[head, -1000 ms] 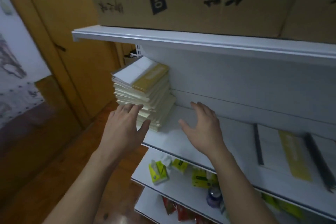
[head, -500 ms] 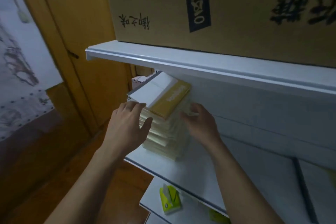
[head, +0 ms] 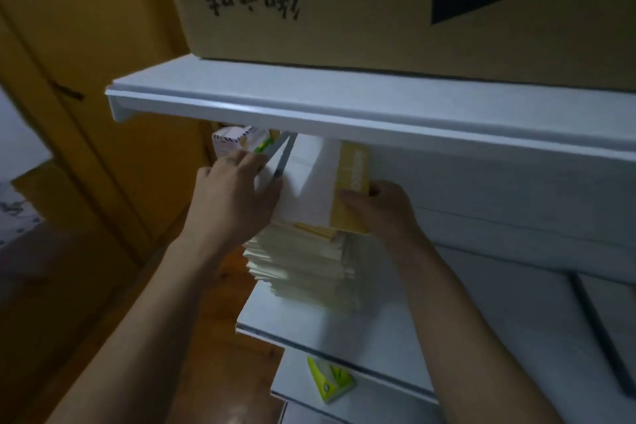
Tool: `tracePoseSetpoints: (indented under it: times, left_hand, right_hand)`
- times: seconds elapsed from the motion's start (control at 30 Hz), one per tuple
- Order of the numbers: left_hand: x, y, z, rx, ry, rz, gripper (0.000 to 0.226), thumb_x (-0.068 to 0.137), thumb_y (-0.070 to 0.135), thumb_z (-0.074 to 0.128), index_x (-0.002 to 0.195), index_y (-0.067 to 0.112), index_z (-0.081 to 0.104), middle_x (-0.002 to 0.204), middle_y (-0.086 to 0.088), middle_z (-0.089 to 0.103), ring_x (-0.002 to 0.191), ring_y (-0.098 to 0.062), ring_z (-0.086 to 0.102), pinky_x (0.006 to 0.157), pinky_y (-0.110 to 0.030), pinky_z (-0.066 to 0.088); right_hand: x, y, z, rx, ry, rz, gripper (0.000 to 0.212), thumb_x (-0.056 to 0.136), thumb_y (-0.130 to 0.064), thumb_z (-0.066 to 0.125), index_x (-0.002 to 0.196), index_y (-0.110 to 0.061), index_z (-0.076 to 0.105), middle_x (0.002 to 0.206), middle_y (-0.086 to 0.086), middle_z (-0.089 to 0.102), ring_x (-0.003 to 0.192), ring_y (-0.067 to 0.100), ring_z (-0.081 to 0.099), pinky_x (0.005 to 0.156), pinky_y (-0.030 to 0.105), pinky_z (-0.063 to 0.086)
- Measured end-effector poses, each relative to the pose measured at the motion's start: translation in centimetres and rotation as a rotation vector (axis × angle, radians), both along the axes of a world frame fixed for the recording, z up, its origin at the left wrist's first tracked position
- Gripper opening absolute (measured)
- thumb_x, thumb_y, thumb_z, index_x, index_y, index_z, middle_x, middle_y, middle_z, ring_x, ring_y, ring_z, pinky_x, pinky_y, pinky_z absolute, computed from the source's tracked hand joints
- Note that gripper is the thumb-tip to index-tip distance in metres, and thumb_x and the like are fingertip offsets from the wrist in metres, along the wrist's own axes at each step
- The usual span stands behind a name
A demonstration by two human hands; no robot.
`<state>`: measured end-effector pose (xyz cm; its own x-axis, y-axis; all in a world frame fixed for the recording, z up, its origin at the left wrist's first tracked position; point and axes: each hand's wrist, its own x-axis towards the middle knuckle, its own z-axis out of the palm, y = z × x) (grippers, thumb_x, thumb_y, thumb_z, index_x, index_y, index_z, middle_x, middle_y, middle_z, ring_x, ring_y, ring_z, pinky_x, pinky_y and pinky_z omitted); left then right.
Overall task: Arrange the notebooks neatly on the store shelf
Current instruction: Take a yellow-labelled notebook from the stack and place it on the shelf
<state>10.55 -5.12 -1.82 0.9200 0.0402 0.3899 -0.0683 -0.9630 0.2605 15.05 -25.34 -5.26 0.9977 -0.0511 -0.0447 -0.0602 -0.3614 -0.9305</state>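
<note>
A tall, uneven stack of cream notebooks (head: pixel 303 268) stands at the left end of the white shelf (head: pixel 344 330). The top notebook (head: pixel 313 182) has a white cover with a yellow band on its right. My left hand (head: pixel 234 196) presses flat against the stack's left side near the top. My right hand (head: pixel 382 210) grips the top notebooks at their right front corner, thumb on the yellow band. The back of the stack is hidden under the upper shelf (head: pixel 344 110).
A large cardboard box (head: pixel 378 0) sits on the upper shelf. A dark-edged notebook (head: pixel 605 330) lies flat at the right of the same shelf. A green-yellow tissue pack (head: pixel 328 382) lies on the lower shelf. A wooden door and floor are at left.
Both hands closed in on the notebook stack from either side. The view moved nearer and higher, so the upper shelf now covers the stack's back.
</note>
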Motion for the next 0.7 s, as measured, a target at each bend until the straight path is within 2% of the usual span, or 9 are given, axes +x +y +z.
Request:
tracePoseSetpoints:
  times: [0.07, 0.17, 0.2, 0.27, 0.4, 0.57, 0.63, 0.7]
  left_hand:
    - [0.7, 0.8, -0.1, 0.015, 0.022, -0.029, 0.047, 0.091, 0.053, 0.042, 0.122, 0.020, 0.056, 0.120, -0.008, 0.058, 0.102, -0.030, 0.057, 0.086, -0.048, 0.049]
    - [1.9, 1.6, -0.2, -0.034, 0.028, -0.058, 0.042, 0.090, 0.049, 0.055, 0.119, 0.018, 0.058, 0.115, -0.007, 0.059, 0.096, -0.026, 0.058, 0.081, -0.040, 0.053]
    - [2.3, 1.7, -0.1, -0.065, 0.056, -0.066, 0.045, 0.088, 0.050, 0.058, 0.119, 0.018, 0.057, 0.112, -0.005, 0.059, 0.094, -0.023, 0.058, 0.078, -0.038, 0.053]
    - [3.2, 2.1, -0.1, -0.158, 0.126, -0.088, 0.048, 0.084, 0.052, 0.063, 0.117, 0.018, 0.054, 0.104, -0.002, 0.058, 0.089, -0.019, 0.057, 0.075, -0.038, 0.056]
    - [4.9, 3.1, -0.3, -0.295, 0.254, -0.136, 0.044, 0.082, 0.050, 0.065, 0.109, 0.017, 0.056, 0.099, -0.003, 0.061, 0.085, -0.020, 0.062, 0.074, -0.040, 0.059]
    - [4.7, 3.2, 0.2, -0.356, 0.199, -0.213, 0.039, 0.086, 0.035, 0.065, 0.113, 0.013, 0.046, 0.104, -0.005, 0.059, 0.092, -0.025, 0.061, 0.078, -0.045, 0.057]
    - [3.8, 2.9, 0.6, -0.371, 0.131, -0.265, 0.029, 0.093, 0.026, 0.057, 0.112, 0.012, 0.041, 0.093, -0.003, 0.055, 0.085, -0.026, 0.061, 0.072, -0.044, 0.057]
    - [2.9, 2.7, 1.0, -0.374, 0.008, -0.308, 0.019, 0.097, 0.022, 0.049, 0.108, 0.010, 0.040, 0.078, 0.002, 0.051, 0.071, -0.025, 0.060, 0.055, -0.037, 0.052]
  right_hand:
    - [-0.3, -0.7, -0.3, 0.073, 0.041, -0.067, 0.013, 0.075, -0.021, 0.075, 0.086, -0.016, 0.072, 0.079, 0.000, 0.070, 0.071, 0.015, 0.067, 0.066, 0.029, 0.053]
    - [-0.9, -0.6, -0.4, 0.138, 0.075, -0.184, 0.040, 0.062, -0.024, 0.076, 0.099, -0.011, 0.069, 0.094, 0.009, 0.072, 0.083, 0.025, 0.069, 0.078, 0.040, 0.056]
    - [-1.2, -0.6, -0.5, 0.147, 0.080, -0.215, 0.044, 0.062, -0.023, 0.075, 0.103, -0.009, 0.067, 0.096, 0.010, 0.071, 0.084, 0.026, 0.069, 0.078, 0.040, 0.057]
    - [-1.8, -0.5, -0.5, 0.167, 0.071, -0.266, 0.037, 0.072, -0.014, 0.073, 0.107, -0.007, 0.065, 0.098, 0.011, 0.070, 0.084, 0.026, 0.068, 0.078, 0.038, 0.056]
    - [-3.4, -0.7, -0.2, 0.335, 0.081, -0.338, 0.027, 0.081, -0.004, 0.066, 0.108, -0.003, 0.064, 0.097, 0.012, 0.070, 0.080, 0.025, 0.068, 0.069, 0.032, 0.055]
    - [-5.2, -0.4, -0.2, 0.534, 0.091, -0.346, 0.017, 0.084, 0.001, 0.057, 0.096, -0.007, 0.065, 0.092, 0.011, 0.071, 0.076, 0.023, 0.067, 0.059, 0.026, 0.052]
    - [-5.6, 0.0, -0.3, 0.565, 0.069, -0.342, 0.019, 0.085, 0.001, 0.055, 0.098, -0.009, 0.065, 0.095, 0.011, 0.071, 0.078, 0.023, 0.068, 0.059, 0.026, 0.053]
    - [-5.9, 0.5, -0.3, 0.592, 0.029, -0.327, 0.018, 0.087, -0.003, 0.057, 0.100, -0.011, 0.067, 0.097, 0.010, 0.072, 0.082, 0.024, 0.069, 0.065, 0.029, 0.054]
